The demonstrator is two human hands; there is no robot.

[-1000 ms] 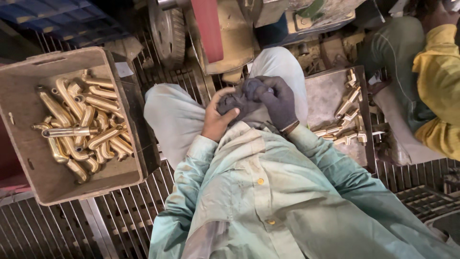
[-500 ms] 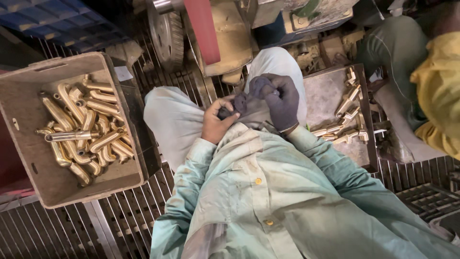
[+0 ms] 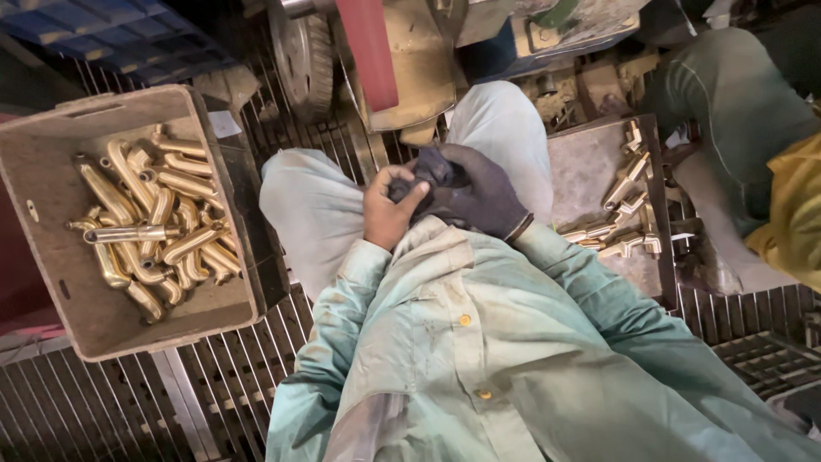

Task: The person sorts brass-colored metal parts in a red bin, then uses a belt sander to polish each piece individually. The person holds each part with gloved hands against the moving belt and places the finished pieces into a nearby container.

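Observation:
My left hand [image 3: 386, 214] is bare and pinches a bunched piece of dark glove fabric [image 3: 421, 174] between thumb and fingers, just above my lap. My right hand [image 3: 479, 195] wears a dark glove and curls around the same bunch from the right. Both hands meet between my knees, over pale trousers [image 3: 312, 205]. Whether the bunch is a separate glove or the tips of the worn one is unclear.
A worn box [image 3: 51, 282] of several curved brass tap parts [image 3: 154, 231] sits at my left. A metal tray [image 3: 590, 171] with more brass parts [image 3: 620, 239] is at my right. A belt machine [image 3: 376, 51] stands ahead on the grated floor [image 3: 214, 385]. Another person [image 3: 770, 162] sits at far right.
My hands stay together at my lap. The left thumb has shifted on the dark fabric, and the view has drifted slightly.

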